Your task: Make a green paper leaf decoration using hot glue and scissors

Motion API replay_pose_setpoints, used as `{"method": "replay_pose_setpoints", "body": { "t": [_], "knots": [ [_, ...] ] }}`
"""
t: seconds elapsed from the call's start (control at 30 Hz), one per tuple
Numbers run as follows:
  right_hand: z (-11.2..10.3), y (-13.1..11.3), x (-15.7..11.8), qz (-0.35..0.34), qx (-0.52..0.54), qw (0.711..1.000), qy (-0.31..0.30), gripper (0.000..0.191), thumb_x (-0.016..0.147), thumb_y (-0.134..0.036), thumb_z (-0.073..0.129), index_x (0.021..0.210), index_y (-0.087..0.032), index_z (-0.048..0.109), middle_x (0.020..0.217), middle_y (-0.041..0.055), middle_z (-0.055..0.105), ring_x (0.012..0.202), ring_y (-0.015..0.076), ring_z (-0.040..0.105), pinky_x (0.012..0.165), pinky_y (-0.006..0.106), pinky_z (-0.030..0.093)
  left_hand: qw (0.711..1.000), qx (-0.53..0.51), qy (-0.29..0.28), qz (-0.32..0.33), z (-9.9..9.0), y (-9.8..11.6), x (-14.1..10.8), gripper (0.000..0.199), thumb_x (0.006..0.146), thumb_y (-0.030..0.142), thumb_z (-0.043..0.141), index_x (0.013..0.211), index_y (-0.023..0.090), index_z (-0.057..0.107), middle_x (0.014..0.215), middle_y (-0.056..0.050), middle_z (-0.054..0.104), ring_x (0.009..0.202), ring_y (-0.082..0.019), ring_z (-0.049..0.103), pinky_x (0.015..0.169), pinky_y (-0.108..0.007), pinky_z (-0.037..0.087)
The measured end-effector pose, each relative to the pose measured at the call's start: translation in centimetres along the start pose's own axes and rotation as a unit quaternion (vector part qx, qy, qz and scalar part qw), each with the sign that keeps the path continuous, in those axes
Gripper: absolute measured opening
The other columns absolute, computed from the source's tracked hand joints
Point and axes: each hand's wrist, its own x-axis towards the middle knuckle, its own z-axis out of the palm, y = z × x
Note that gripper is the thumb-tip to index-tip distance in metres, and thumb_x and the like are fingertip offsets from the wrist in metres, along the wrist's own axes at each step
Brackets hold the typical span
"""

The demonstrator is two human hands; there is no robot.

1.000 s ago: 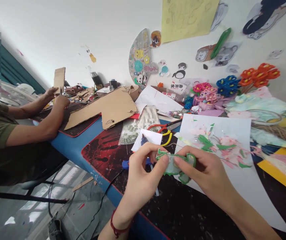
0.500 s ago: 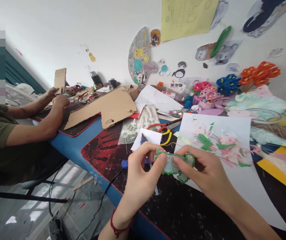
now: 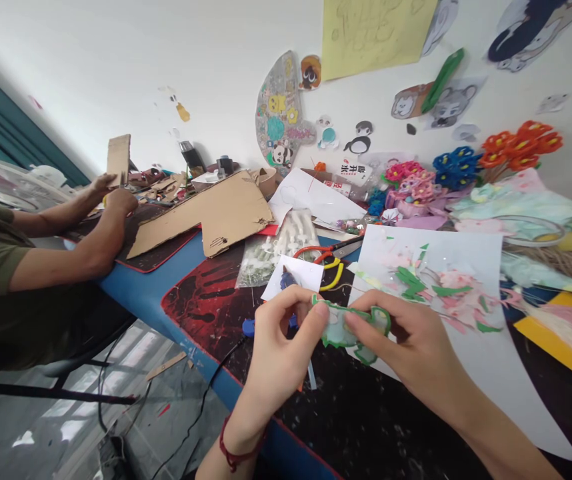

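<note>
Between both hands, above the dark mat, is a small pale cutout with a green edge (image 3: 339,325). My left hand (image 3: 283,340) pinches its left end between thumb and fingers. On the right part, the thumb of my right hand (image 3: 411,340) presses against its face with the fingers behind. Part of the cutout is hidden by the fingertips. Behind my left hand shows a blue glue gun (image 3: 250,327) with a black cord, mostly covered. White paper (image 3: 471,367) with pink and green scraps (image 3: 411,283) lies beyond and beneath my right hand.
Scissors with red handles (image 3: 313,253), yellow-handled pliers (image 3: 335,275) and a bag of white pieces (image 3: 276,250) lie beyond my hands. At left, another person's hands (image 3: 116,193) hold cardboard. A large cardboard piece (image 3: 231,217) lies between us. Fabric flowers (image 3: 411,183) stand by the wall.
Both hands keep the green-edged cutout in nearly the same place, with only slight finger movement. The view has shifted a little.
</note>
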Motion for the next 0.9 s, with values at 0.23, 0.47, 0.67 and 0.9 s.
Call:
{"method": "replay_pose_setpoints", "body": {
  "t": [0.23,0.47,0.67,0.9],
  "knots": [
    [0.02,0.16,0.01,-0.010,0.000,1.000,-0.001,0.027,0.096,-0.039,0.060,0.076,-0.022,0.063,0.062,-0.0029,0.049,0.057,0.0120,0.042,0.048,0.023,0.034,1.000,0.013,-0.015,0.001,0.34,0.27,0.01,0.019,0.089,0.035,0.068,0.083,0.017,0.064,0.070,0.000,0.052,0.069,-0.014,0.044,0.063,-0.029,0.035],
    [0.10,0.45,0.12,-0.029,-0.008,1.000,-0.006,0.026,0.097,-0.039,0.060,0.077,-0.022,0.064,0.060,-0.0042,0.049,0.055,0.0110,0.042,0.047,0.023,0.033,1.000,0.012,-0.015,0.006,0.46,0.61,-0.13,0.018,0.090,0.031,0.067,0.079,0.017,0.063,0.070,0.001,0.052,0.067,-0.014,0.043,0.063,-0.029,0.035],
    [0.22,0.58,0.10,-0.042,-0.026,0.999,-0.006,0.027,0.098,-0.040,0.059,0.079,-0.022,0.065,0.064,-0.0034,0.052,0.056,0.0109,0.043,0.048,0.022,0.034,1.000,0.011,-0.011,0.000,0.51,0.53,0.07,0.018,0.090,0.031,0.067,0.079,0.017,0.062,0.071,0.001,0.053,0.068,-0.014,0.043,0.063,-0.029,0.035],
    [0.23,0.44,0.09,-0.049,-0.032,0.998,0.006,0.025,0.098,-0.038,0.059,0.079,-0.022,0.066,0.064,-0.0031,0.054,0.057,0.0113,0.046,0.049,0.023,0.035,1.000,0.023,-0.014,0.002,0.49,0.74,-0.28,0.017,0.089,0.034,0.068,0.084,0.019,0.063,0.072,0.000,0.052,0.069,-0.015,0.044,0.063,-0.029,0.036]
  ]
}}
